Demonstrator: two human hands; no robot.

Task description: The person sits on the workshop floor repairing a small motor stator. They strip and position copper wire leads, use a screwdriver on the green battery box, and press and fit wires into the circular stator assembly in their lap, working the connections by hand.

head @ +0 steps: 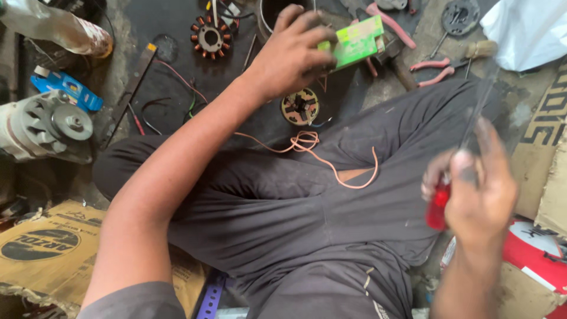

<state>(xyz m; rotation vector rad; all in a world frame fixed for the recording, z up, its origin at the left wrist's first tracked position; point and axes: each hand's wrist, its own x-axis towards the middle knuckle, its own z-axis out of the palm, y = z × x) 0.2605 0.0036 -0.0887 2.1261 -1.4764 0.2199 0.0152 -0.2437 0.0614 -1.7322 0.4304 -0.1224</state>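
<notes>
1. I'm sitting cross-legged on the floor, so everything lies in an arc ahead of my knees where I can grab it without getting up.
2. My left hand [292, 50] is stretched out to the top middle of the frame, fingers clamped round a small green box [354, 40]. I'm gripping it by one end; the other end sticks out to the right, above the tools.
3. My right hand [478, 189] is at the right edge, closed round a screwdriver [440, 204] with a red handle. The shaft points up and it's blurred, so I can't tell you where the tip is.
4. A loose orange wire [331, 159] is draped over my trousers in the middle, coiled at the upper end. It's in my lap because that's the handiest spot.
5. Just past my knee, below the box, sits a small round stator [300, 107]. A bigger one with copper windings [210, 37] lies further up, at the top left of centre.
6. Pink-handled pliers [434, 71] are on the floor at upper right, near a brush.
7. Containers: a dark round pot [267, 15] at the top edge, mostly hidden by my hand, can't see inside it. The box looks shut, so no idea what's in it either.
8. A grey alternator [50, 124] is parked at the left edge, flattened cardboard [47, 248] lower left.
</notes>
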